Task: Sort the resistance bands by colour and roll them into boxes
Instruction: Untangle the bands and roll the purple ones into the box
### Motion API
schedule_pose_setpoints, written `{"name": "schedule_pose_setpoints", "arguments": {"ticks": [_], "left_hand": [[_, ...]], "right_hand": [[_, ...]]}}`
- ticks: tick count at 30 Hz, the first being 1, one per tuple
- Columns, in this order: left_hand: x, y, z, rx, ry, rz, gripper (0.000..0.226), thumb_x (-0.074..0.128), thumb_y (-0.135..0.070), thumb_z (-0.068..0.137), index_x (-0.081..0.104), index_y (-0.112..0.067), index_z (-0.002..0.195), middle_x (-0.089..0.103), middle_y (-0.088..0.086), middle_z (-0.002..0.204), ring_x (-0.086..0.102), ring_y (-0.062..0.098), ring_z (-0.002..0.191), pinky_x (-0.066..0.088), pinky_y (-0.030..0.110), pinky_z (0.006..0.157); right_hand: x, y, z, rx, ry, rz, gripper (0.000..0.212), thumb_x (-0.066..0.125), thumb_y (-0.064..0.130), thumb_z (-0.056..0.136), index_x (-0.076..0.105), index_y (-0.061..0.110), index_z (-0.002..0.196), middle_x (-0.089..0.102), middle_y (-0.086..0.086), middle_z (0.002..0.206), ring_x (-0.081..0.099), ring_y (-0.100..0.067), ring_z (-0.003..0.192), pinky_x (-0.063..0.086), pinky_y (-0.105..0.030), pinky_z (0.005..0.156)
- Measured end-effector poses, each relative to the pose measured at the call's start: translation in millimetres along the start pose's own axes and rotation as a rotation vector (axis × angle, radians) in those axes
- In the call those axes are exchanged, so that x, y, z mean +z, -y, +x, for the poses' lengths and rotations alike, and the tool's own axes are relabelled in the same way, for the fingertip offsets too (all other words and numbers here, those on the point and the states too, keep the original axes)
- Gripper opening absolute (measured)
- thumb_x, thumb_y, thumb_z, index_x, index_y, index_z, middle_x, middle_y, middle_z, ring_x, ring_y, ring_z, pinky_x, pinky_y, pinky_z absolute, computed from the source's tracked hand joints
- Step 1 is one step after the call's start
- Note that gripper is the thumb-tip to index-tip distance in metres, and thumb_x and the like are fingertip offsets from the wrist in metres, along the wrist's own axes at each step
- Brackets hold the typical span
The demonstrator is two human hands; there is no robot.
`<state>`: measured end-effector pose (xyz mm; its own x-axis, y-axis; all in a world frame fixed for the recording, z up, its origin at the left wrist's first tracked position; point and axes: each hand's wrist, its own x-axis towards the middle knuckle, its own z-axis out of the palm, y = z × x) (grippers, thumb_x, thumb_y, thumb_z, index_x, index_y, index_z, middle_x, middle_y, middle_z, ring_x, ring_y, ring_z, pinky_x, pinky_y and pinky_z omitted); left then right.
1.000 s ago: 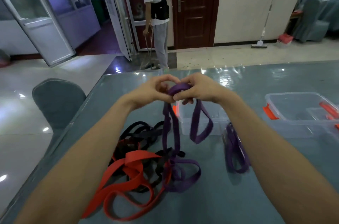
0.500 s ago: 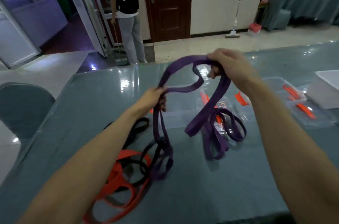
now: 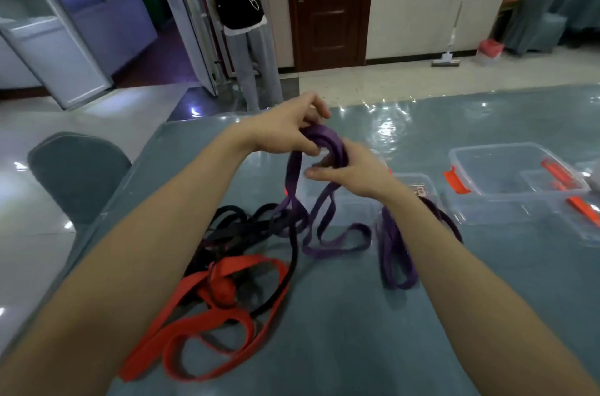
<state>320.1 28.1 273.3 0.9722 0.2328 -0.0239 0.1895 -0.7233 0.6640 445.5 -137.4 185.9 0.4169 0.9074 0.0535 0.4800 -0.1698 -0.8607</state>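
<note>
– Gripped by both hands, is it, the purple band (image 3: 325,140)?
– Yes. Its upper part is bunched into a small coil, which is pinched from the far side by the curled fingers of the left hand (image 3: 285,132) and clasped from the near side by the right hand (image 3: 354,175).
– And the remainder?
– Strands are let hang from the coil above the table (image 3: 357,347); the loose end is laid in a loop on the surface, just in front of a small clear box (image 3: 352,209).
– What is found beside it?
– A second purple band (image 3: 397,259) is laid on the table, partly hidden by the right forearm. To the left, black bands (image 3: 233,227) are tangled together, and red bands (image 3: 201,327) are heaped nearer the camera, touching them.
– Are other boxes seen?
– A larger clear box (image 3: 516,168) with orange latches is placed to the right, well apart from the pile. Whether anything is rolled inside cannot be told.
– Beyond the table?
– A grey chair (image 3: 78,175) is set at its left edge.
</note>
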Motion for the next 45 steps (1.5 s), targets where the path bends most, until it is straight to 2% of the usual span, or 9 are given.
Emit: {"name": "schedule_pose_setpoints", "arguments": {"ticks": [3, 12, 17, 23, 31, 35, 39, 42, 45], "left_hand": [[12, 31, -8, 0.003, -0.118, -0.088, 0.07, 0.09, -0.003, 0.08, 0.047, -0.023, 0.132, 0.068, 0.002, 0.11, 0.073, 0.011, 0.097, 0.061, 0.031, 0.09], [206, 178, -78, -0.724, 0.108, -0.091, 0.109, 0.091, -0.03, 0.084, 0.023, -0.005, 0.165, 0.044, 0.014, 0.164, 0.048, 0.025, 0.147, 0.041, 0.032, 0.119], [273, 202, -94, -0.741, 0.038, 0.332, 0.16, 0.092, -0.072, 0.063, -0.005, -0.002, 0.169, 0.046, 0.021, 0.162, 0.046, 0.036, 0.15, 0.032, 0.045, 0.127], [237, 222, -106, -0.525, -0.025, 0.487, 0.041, 0.074, -0.051, 0.087, 0.062, -0.025, 0.115, 0.074, 0.0, 0.115, 0.068, 0.028, 0.114, 0.046, 0.044, 0.101], [62, 226, -156, -0.331, -0.67, -0.01, 0.023, 0.063, -0.018, 0.093, 0.072, -0.026, 0.113, 0.077, -0.01, 0.107, 0.068, 0.001, 0.099, 0.048, 0.012, 0.09], [42, 245, -196, -0.469, -0.984, -0.025, 0.03, 0.045, -0.018, 0.1, 0.066, -0.012, 0.12, 0.069, 0.011, 0.117, 0.063, 0.022, 0.108, 0.051, 0.043, 0.101], [54, 283, -227, -0.824, -0.75, 0.112, 0.038, 0.047, -0.031, 0.11, 0.054, -0.001, 0.132, 0.056, 0.025, 0.134, 0.054, 0.045, 0.125, 0.046, 0.059, 0.107], [61, 291, -234, -1.229, -0.06, 0.33, 0.105, 0.064, -0.076, 0.092, 0.03, -0.005, 0.162, 0.028, 0.027, 0.169, 0.032, 0.05, 0.154, 0.026, 0.069, 0.125], [71, 268, -206, -1.126, 0.101, 0.367, 0.132, 0.075, -0.086, 0.073, 0.025, -0.008, 0.167, 0.029, 0.022, 0.173, 0.029, 0.046, 0.159, 0.022, 0.067, 0.127]], "right_hand": [[1, -1, 4, 0.017, -0.03, 0.059, 0.02, 0.084, 0.028, 0.093, 0.074, 0.011, 0.094, 0.076, -0.004, 0.071, 0.069, -0.008, 0.057, 0.052, -0.016, 0.056], [-3, -64, -28, 0.234, -0.165, 0.372, 0.04, 0.076, 0.05, 0.096, 0.079, 0.01, 0.093, 0.044, 0.004, 0.054, 0.047, -0.014, 0.05, 0.066, -0.047, 0.084], [9, -117, -50, 0.325, -0.488, 0.443, 0.026, 0.073, 0.039, 0.099, 0.082, 0.015, 0.094, 0.051, 0.006, 0.056, 0.049, -0.009, 0.045, 0.063, -0.045, 0.072], [22, -128, -45, 0.321, -0.516, 0.377, 0.043, 0.075, 0.049, 0.088, 0.071, 0.006, 0.083, 0.061, -0.005, 0.064, 0.06, -0.019, 0.058, 0.053, -0.038, 0.07], [72, -80, 28, 0.297, -0.354, 0.349, 0.029, 0.076, 0.034, 0.095, 0.079, 0.006, 0.088, 0.051, -0.002, 0.063, 0.051, -0.015, 0.052, 0.054, -0.027, 0.058], [96, -54, 48, 0.269, -0.289, 0.325, 0.026, 0.074, 0.036, 0.096, 0.083, 0.014, 0.084, 0.049, 0.002, 0.054, 0.049, -0.014, 0.048, 0.054, -0.029, 0.056], [99, -37, 51, 0.226, -0.315, 0.238, 0.039, 0.071, 0.05, 0.096, 0.082, 0.019, 0.075, 0.049, -0.001, 0.059, 0.051, -0.012, 0.048, 0.055, -0.03, 0.055], [87, -23, 41, 0.206, -0.274, 0.237, 0.044, 0.066, 0.055, 0.099, 0.083, 0.021, 0.077, 0.053, -0.002, 0.059, 0.053, -0.013, 0.051, 0.051, -0.023, 0.055], [81, -2, 22, 0.195, -0.06, 0.14, 0.063, 0.052, 0.057, 0.103, 0.078, 0.003, 0.086, 0.066, 0.0, 0.062, 0.063, -0.011, 0.059, 0.05, -0.028, 0.073]]}}
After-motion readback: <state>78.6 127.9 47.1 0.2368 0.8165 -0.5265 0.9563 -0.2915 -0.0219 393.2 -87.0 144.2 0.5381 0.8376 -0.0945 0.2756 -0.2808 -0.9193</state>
